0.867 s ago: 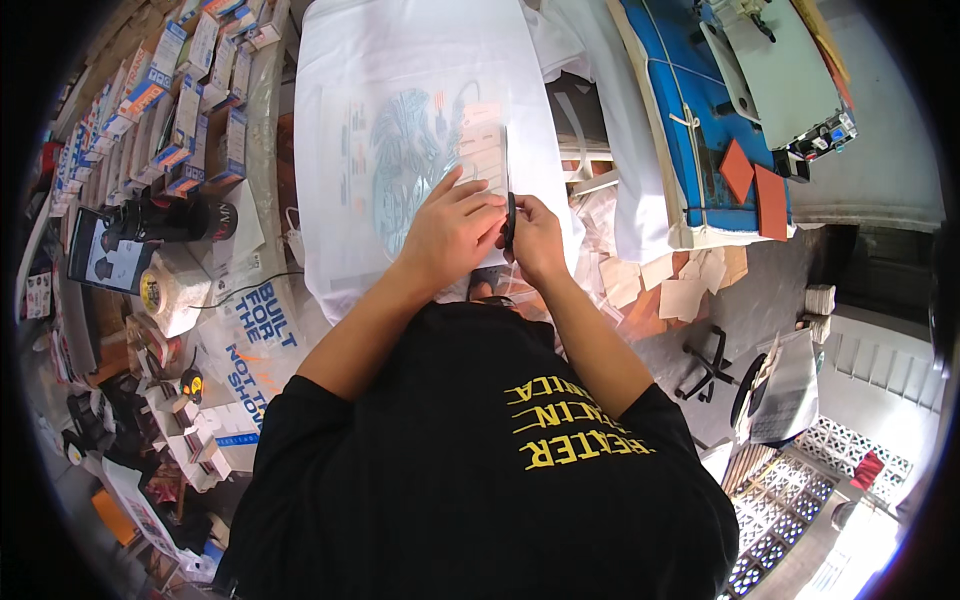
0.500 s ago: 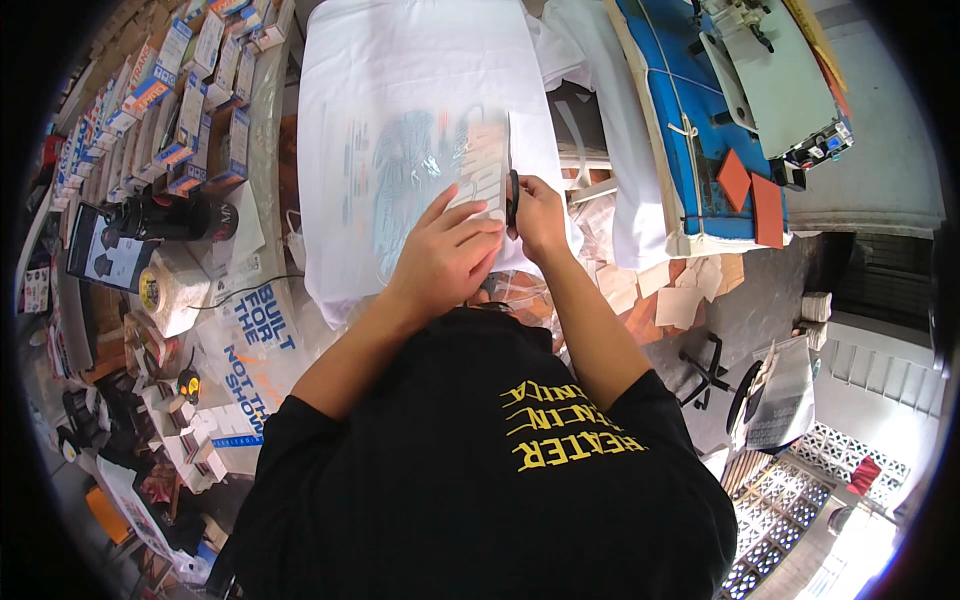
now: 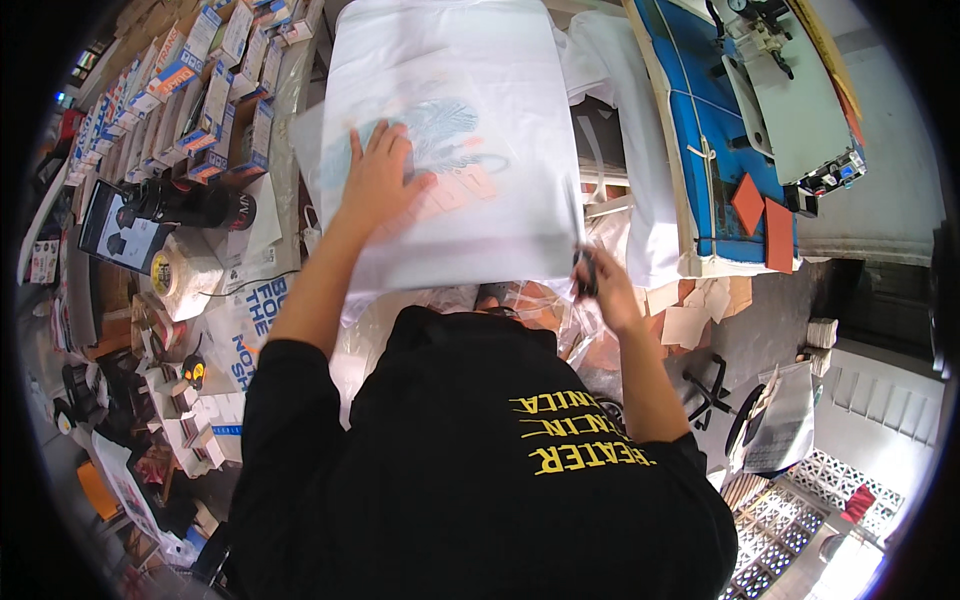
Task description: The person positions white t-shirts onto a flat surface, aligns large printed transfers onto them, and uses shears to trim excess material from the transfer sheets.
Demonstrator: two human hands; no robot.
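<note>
Where the left hand lies: on the clear printed sheet, fingers spread, thumb held out to the side; it looks loose, clenched on nothing.
Right hand: wrapped around the black handles of a pair of scissors, just beyond the near right corner of the white cloth; the blades point away from the person and are blurred, so whether they are parted I cannot tell.
Printed sheet: on the white cloth, ahead of the person, partly under the left hand; its pale blue and orange design is smeared by blur.
Shirt: black, with yellow lettering.
Left side: rows of open cardboard boxes; nearer, a lit screen beside a black cylinder, and a yellow-and-black tape measure.
Right side: a blue surface crossed by pale cord, with two orange-red pieces near its lower end.
Floor: paper scraps and a black chair base to the right.
</note>
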